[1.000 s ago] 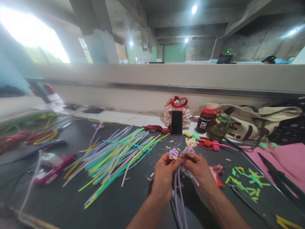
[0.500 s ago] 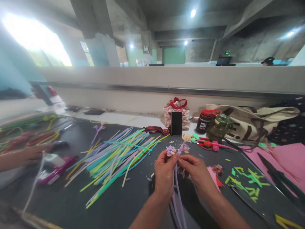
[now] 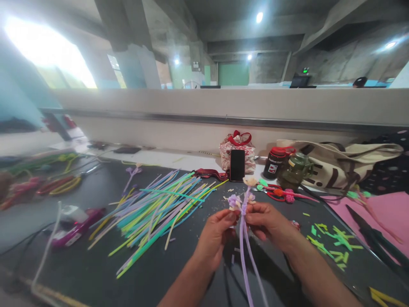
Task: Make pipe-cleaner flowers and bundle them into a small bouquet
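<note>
Left hand [image 3: 215,234] and right hand [image 3: 271,221] pinch a flower [image 3: 243,212]

The flower is up over the table [image 3: 153,285], between the two hands. It is fuzzy and purple, with a cream top. Small blooms stick out at its sides, and two long stems [image 3: 243,256] hang down.

The right hand's thumb and first finger are pressed close on the flower, just under the blooms. The left hand's thumb and finger are nearly shut too, pinching it by the left bloom [image 3: 234,201]. The other fingers are curled in, and some are hidden.

The table is black. A big, messy pile of fuzzy sticks [image 3: 159,209] lies to the left, in blue, green, yellow and purple. Past the pile is a pink tool [image 3: 75,228], a bit blurry. On the right are green bits [image 3: 335,238] and pink paper [image 3: 391,209]. Red scissors [image 3: 279,192] lie behind the right hand.

At the back, a phone [image 3: 237,166] leans on a small bag [image 3: 225,155]. Next come a black bottle [image 3: 271,164], a green jug [image 3: 293,172] and a big bag [image 3: 334,164].

Behind the low wall [image 3: 159,99] is a gray room with bright lamps [image 3: 259,17]. A bright window [image 3: 47,49] shines on the left.
</note>
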A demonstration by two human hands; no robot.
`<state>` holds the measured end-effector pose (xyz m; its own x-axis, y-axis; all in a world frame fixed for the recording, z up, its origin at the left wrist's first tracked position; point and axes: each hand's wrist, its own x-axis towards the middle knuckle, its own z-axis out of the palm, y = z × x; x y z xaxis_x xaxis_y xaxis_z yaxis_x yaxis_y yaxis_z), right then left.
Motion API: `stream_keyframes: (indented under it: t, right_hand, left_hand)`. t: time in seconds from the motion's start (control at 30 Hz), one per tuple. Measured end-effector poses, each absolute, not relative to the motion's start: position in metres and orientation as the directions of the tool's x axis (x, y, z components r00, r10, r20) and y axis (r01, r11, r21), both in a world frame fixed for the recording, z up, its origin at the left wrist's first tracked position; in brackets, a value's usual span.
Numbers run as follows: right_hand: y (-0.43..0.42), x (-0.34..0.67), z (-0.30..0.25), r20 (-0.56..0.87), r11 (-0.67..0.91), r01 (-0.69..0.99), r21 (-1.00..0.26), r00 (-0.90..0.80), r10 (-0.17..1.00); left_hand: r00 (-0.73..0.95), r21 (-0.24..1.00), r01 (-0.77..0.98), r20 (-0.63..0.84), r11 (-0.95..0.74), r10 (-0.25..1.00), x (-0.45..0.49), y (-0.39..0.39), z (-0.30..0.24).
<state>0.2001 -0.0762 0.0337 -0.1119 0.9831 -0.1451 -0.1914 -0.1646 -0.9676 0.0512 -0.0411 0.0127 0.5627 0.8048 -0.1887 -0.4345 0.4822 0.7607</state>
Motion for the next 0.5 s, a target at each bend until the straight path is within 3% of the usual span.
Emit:
stream_keyframes:
  t: [0.23, 0.5]
  right_hand:
    - [-0.0714, 0.1935, 0.0332, -0.179, -0.205, -0.116, -0.972, -0.201, 0.963]
    - [-0.0697, 0.1915, 0.035, -0.229, -0.231, -0.034, -0.972, -0.066, 0.971]
  left_hand:
    - [0.623, 0.784, -0.333, -0.235, 0.524, 0.747, 0.0504, -0.041, 0.014]
    - [0.586, 0.773, -0.351, -0.259, 0.528, 0.768, 0.0478, -0.0373, 0.0108]
